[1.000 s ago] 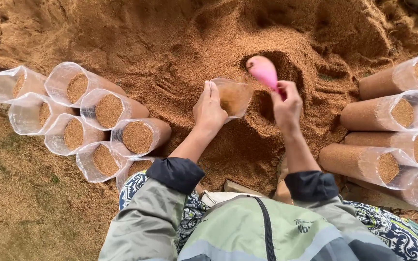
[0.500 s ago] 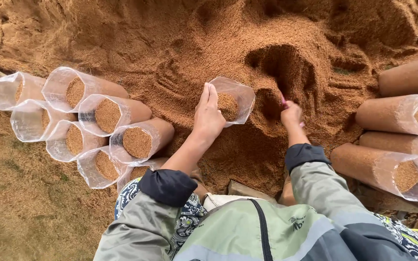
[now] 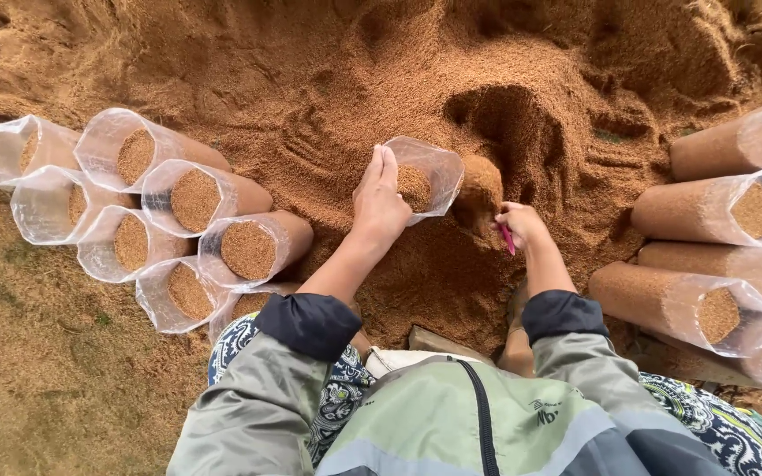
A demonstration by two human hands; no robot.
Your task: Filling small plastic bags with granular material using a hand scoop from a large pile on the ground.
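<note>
The left hand [image 3: 379,198] lies flat, fingers straight, against the near side of a clear plastic bag [image 3: 425,176], steadying its open mouth; the bag is partly filled with brown sawdust-like grain and sits in the slope of the big loose pile [image 3: 310,79]. The right hand [image 3: 519,225] is closed around the pink handle of a scoop [image 3: 506,236], whose heaped bowl sits just beside the bag's mouth, in front of a dug hollow [image 3: 509,119] in the pile. To the left, a stack of packed bags [image 3: 178,211] lies on its side, mouths toward the camera, each filled with the same grain below a slack clear collar. To the right, another stack of packed bags [image 3: 725,211] runs off the frame edge. Between the two stacks the pile is open around both hands.
</note>
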